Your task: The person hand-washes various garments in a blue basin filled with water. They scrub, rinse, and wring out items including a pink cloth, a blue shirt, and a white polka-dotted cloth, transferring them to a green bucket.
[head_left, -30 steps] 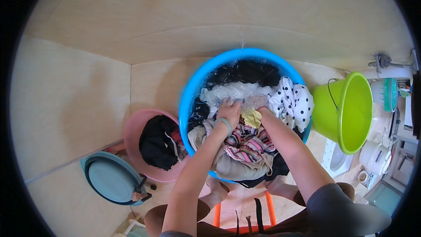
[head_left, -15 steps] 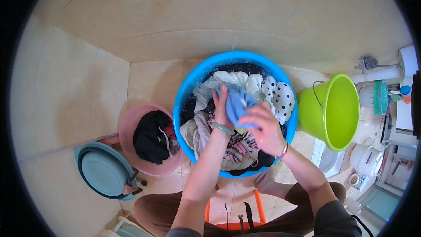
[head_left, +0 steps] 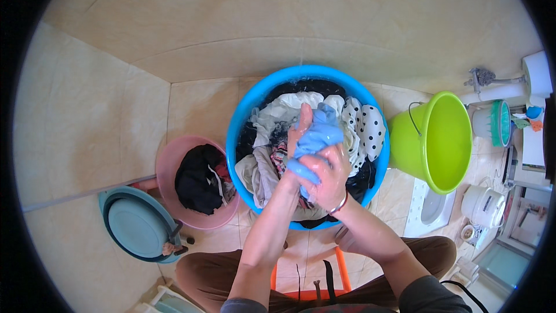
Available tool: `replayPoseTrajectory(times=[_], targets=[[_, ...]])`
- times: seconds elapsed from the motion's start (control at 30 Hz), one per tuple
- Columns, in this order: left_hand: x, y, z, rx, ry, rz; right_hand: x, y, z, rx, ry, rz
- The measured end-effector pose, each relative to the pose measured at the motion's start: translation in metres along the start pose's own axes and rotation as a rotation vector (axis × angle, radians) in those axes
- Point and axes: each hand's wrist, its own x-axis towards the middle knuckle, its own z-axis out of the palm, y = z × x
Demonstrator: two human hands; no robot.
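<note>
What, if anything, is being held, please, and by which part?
A blue cloth: the left grip and right grip squeeze it around the middle of its bunch.

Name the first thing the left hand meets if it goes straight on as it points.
Probably the white cloth in the blue tub, just beyond the left hand; depth is unclear, so it might pass above toward the far rim.

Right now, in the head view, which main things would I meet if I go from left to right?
Grey-blue basin → pink tub → light-blue cloth → white cloth with black dots → lime-green bucket.
</note>
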Motion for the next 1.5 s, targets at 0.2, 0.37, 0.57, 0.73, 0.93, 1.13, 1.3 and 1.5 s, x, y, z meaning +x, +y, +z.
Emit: replayPoseTrajectory(times=[0.2,0.37,0.57,0.73,0.93,1.13,1.3,1.5], targets=[[0.010,-0.015,-0.036,0.600,0.398,0.431,0.022,0.035,0.018,0.107,-0.070,0.172],[0.000,-0.048,-0.047,0.629,0.597,0.305,0.008,0.154,0.040,-0.185,-0.327,0.352],[0.002,-0.005,-0.075,0.239,0.511,0.166,0.022,0.156,0.029,0.119,-0.293,0.372],[0.018,-0.018,-0.106,0.455,0.605,0.119,-0.022,0.164,0.054,-0.098,-0.633,0.106],[0.032,-0.029,-0.144,0.312,0.601,0.089,-0.041,0.192,0.098,-0.168,-0.923,0.311],[0.042,-0.033,-0.135,0.275,0.566,-0.031,-0.051,0.215,0.127,-0.406,-1.065,0.319],[0.033,-0.021,-0.133,0.153,0.467,0.102,-0.034,0.168,0.093,-0.096,-0.525,0.179],[0.024,0.001,-0.112,-0.024,0.167,0.002,0.005,0.065,0.009,0.067,-0.455,-0.383]])
